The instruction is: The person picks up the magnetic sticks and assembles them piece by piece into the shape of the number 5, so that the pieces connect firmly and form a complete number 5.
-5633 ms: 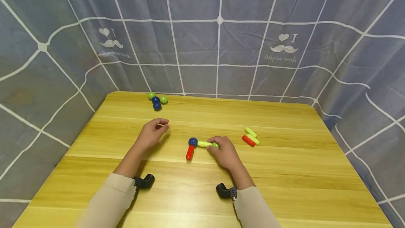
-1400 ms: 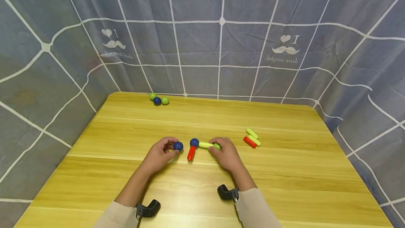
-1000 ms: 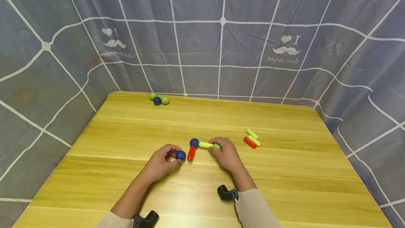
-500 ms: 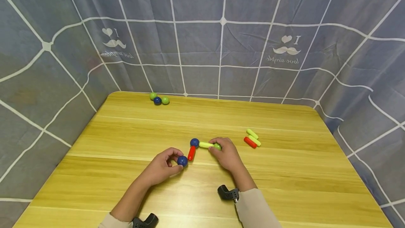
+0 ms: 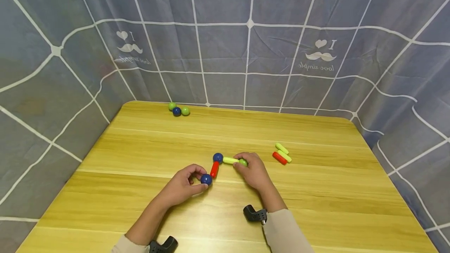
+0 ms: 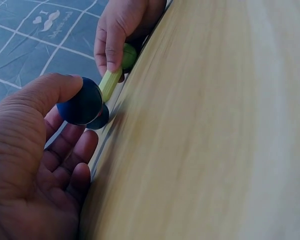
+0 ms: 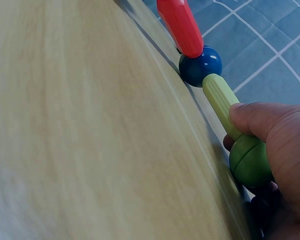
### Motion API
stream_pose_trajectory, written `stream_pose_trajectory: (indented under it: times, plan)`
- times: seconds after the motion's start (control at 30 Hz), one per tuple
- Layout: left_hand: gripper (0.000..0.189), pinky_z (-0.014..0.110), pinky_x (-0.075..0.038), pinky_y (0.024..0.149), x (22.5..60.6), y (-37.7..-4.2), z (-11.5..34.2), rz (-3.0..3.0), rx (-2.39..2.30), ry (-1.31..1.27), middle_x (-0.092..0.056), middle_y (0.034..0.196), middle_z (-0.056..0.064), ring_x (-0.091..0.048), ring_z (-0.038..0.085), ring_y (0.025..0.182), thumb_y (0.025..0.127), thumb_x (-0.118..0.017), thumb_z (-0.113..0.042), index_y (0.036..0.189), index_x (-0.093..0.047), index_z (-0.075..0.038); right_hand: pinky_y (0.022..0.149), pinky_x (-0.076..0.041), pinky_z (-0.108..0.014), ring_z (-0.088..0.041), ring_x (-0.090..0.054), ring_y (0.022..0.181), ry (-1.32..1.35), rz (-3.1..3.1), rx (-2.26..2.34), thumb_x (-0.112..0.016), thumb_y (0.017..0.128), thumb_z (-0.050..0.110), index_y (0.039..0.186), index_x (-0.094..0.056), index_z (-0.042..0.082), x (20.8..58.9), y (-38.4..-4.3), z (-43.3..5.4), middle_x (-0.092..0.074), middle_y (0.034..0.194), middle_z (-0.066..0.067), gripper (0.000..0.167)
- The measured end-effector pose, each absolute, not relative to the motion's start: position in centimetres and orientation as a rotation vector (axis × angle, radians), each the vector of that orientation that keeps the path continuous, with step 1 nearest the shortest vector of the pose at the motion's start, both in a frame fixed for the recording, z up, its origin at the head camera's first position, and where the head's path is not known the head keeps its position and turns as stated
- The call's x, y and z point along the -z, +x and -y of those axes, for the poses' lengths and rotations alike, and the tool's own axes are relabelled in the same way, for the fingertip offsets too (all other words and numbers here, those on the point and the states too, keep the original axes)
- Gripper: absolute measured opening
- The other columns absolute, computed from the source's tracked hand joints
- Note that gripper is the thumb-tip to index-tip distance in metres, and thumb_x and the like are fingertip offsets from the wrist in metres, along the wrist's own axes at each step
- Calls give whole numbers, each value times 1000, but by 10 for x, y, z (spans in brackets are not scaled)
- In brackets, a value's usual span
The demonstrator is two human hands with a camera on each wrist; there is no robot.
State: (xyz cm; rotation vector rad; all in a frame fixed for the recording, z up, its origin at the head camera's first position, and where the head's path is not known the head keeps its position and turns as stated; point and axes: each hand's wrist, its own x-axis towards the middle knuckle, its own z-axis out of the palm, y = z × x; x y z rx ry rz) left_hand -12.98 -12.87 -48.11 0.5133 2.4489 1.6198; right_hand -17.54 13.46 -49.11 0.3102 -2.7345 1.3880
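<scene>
My left hand [image 5: 183,186] pinches a blue ball [image 5: 206,179] between thumb and fingers, right at the near end of a red rod [image 5: 215,170]; whether ball and rod touch, I cannot tell. The rod's far end joins another blue ball [image 5: 218,158]. From that ball a yellow-green rod [image 5: 230,160] runs right to a green ball [image 5: 243,162]. My right hand [image 5: 254,171] grips this rod beside the green ball, thumb on the rod in the right wrist view [image 7: 221,105]. In the left wrist view the held blue ball [image 6: 81,102] hides the red rod.
At the table's back left sit two green balls [image 5: 185,111] and a blue ball [image 5: 177,111]. To the right of my right hand lie a loose red rod [image 5: 279,158] and two yellow-green rods [image 5: 282,148]. A grey curtain [image 5: 225,50] hangs behind the wooden table [image 5: 316,190].
My left hand, earlier empty, has taken a blue ball from the back-left group. It has brought the ball nearer and right, up to the red rod's end. My right hand has kept its grip.
</scene>
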Motion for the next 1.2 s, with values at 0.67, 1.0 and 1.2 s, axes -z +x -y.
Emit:
stream_pose_trajectory:
  times: [0.67, 1.0, 1.2]
  plan:
    - [30, 25, -44, 70, 483, -128, 123, -2528, -1568, 550, -60, 90, -1, -54, 20, 84, 80, -84, -15, 102, -64, -14, 76, -44, -37, -20, -51, 89, 334, 2698, -1413, -71, 91, 16, 106, -74, 14, 492, -176, -136, -62, 97, -4, 15]
    - [27, 29, -47, 78, 483, -128, 123, -2527, -1532, 613, -60, 92, -4, -54, 19, 88, 80, -83, -14, 102, -66, -17, 77, -44, -36, -19, -51, 89, 335, 2714, -1399, -71, 92, 16, 107, -74, 14, 492, -177, -135, -63, 97, -4, 16]
    - [25, 33, -47, 83, 486, -128, 120, -2501, -1538, 661, -61, 96, -2, -55, 20, 93, 83, -80, -14, 104, -66, -14, 76, -44, -37, -20, -51, 89, 351, 2713, -1386, -71, 92, 16, 107, -74, 13, 491, -176, -136, -63, 97, -4, 16]
